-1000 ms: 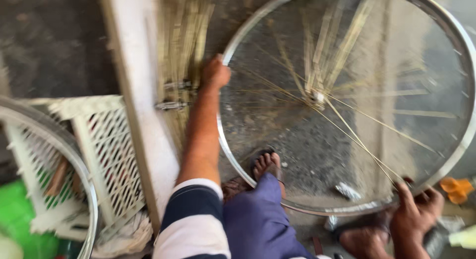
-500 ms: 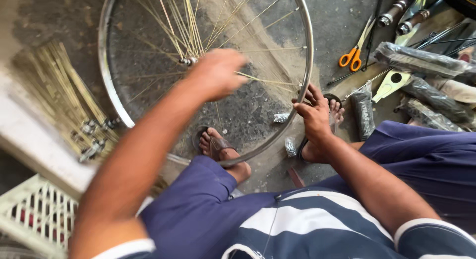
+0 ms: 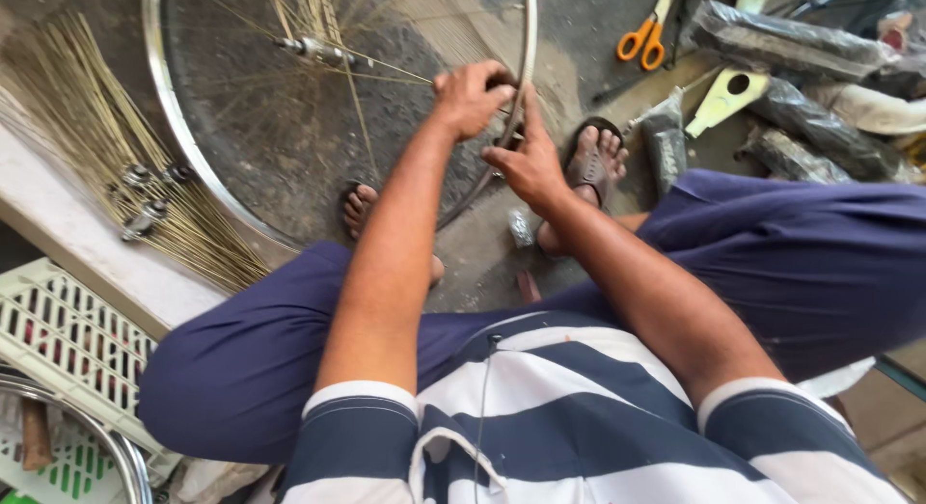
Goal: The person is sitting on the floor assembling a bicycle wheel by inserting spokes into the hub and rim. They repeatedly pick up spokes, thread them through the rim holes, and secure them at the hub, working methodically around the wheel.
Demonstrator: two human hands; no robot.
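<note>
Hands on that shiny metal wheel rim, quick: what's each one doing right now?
Left hand: closed in a fist on thin brass-coloured spokes by the round silver metal wheel rim.
Right hand: fingers on the rim; grip cannot be told.

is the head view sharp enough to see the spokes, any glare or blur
Head view: even daylight, no hard shadows; mild glare along the wheel rim; spokes near the hub smear slightly, sharper by the left hand and right hand; wide-angle bending at the edges.
</note>
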